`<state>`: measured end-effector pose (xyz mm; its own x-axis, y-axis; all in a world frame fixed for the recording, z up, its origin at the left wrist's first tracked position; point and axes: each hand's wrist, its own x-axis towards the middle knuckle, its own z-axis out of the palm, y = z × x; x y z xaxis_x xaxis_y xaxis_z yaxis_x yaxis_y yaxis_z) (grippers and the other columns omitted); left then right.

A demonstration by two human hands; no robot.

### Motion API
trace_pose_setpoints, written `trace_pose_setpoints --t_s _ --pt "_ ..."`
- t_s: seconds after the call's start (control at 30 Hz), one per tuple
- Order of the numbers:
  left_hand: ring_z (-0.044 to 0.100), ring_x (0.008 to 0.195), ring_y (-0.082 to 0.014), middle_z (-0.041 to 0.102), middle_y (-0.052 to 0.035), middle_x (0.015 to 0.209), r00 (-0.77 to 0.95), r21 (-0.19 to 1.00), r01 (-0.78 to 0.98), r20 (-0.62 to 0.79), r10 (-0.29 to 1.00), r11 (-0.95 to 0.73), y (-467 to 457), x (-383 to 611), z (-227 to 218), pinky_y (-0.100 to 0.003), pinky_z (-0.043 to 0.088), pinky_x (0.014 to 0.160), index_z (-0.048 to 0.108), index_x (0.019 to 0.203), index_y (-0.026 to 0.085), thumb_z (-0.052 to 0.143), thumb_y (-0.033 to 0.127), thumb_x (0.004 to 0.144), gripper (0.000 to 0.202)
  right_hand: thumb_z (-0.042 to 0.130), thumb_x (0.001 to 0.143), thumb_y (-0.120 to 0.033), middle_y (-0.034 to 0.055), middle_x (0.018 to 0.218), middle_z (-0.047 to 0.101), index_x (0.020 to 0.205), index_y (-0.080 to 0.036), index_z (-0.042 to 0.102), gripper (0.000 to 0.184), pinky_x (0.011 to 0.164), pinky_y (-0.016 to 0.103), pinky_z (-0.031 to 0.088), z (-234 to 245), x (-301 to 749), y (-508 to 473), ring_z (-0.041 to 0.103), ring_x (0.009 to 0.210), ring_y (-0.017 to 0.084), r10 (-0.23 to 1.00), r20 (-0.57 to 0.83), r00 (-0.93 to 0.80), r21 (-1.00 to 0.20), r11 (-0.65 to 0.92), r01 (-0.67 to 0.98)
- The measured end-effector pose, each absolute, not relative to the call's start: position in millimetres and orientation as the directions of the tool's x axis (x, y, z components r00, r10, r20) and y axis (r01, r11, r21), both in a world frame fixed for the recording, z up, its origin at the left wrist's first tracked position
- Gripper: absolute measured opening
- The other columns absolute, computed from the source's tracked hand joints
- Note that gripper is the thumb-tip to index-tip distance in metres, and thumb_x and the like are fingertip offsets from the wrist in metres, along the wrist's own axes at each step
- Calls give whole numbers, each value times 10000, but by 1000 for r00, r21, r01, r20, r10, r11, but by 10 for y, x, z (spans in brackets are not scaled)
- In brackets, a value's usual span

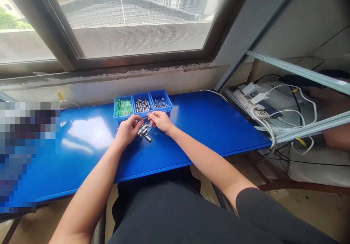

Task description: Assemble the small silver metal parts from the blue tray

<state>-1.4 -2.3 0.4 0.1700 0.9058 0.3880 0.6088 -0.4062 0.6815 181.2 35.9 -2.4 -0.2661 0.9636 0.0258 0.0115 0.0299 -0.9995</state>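
Note:
My left hand (pixel 128 129) and my right hand (pixel 162 121) meet over a small pile of metal cylinders and pins (pixel 144 132) on the blue table (pixel 207 127). Both hands pinch a small thin metal part (pixel 144 119) between their fingertips, just above the pile. Right behind the hands stand three joined blue bins: the left bin (pixel 123 107) holds green parts, the middle bin (pixel 142 105) holds short metal cylinders, the right bin (pixel 161 103) holds thin metal pins.
A window sill and wall run along the table's far edge. To the right, past a metal rail (pixel 300 69), a white power strip (pixel 247 100) with plugs and tangled white cables lies on a lower shelf. A blurred area covers the left end of the table.

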Motion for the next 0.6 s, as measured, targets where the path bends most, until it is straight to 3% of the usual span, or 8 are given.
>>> trace_pose_setpoints --t_s 0.2,0.6 --pt "402 480 -82 458 67 544 168 666 634 377 911 -393 -29 -14 5 -215 329 526 628 940 190 541 357 908 190 663 822 -484 -19 503 555 650 -162 577 375 431 193 385 -9 1848 402 516 456 88 991 -31 -127 -996 -40 -74" --pt "406 487 -84 468 61 549 181 663 648 346 921 -376 -27 -9 22 -220 328 524 650 934 187 557 345 893 188 626 886 -352 -34 427 503 599 -163 548 351 368 182 342 20 1872 437 445 375 71 987 -158 37 -984 -155 -84"
